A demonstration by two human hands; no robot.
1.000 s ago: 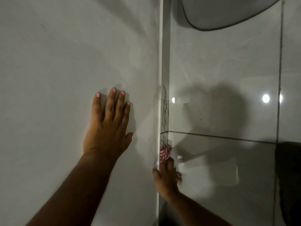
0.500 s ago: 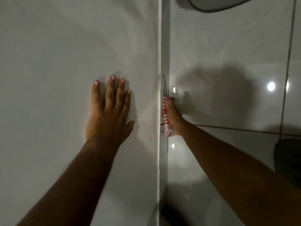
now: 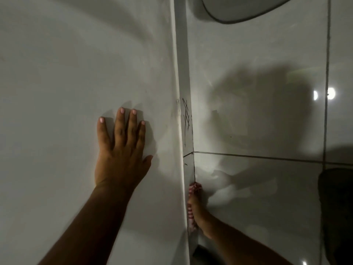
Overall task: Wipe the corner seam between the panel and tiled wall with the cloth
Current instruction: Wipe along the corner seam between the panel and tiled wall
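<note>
A white panel (image 3: 66,73) fills the left half and meets a glossy tiled wall (image 3: 257,54) at a vertical corner seam (image 3: 188,83). Dark scribble marks (image 3: 186,115) sit on the seam strip at mid height. My left hand (image 3: 120,153) lies flat on the panel, fingers spread upward. My right hand (image 3: 197,211) is low in the seam, pressing a red-and-white striped cloth (image 3: 192,190) into the corner, well below the marks. Most of the cloth is hidden between my hand and the panel edge.
A curved pale object (image 3: 244,8) juts in at the top right. Grout lines (image 3: 257,156) cross the tiles; two light reflections (image 3: 324,94) glare on them. A dark shape (image 3: 336,207) sits at the lower right edge.
My right hand slid the cloth up the seam to the scribble marks, then back down below the grout line. My left hand stayed flat on the panel.
</note>
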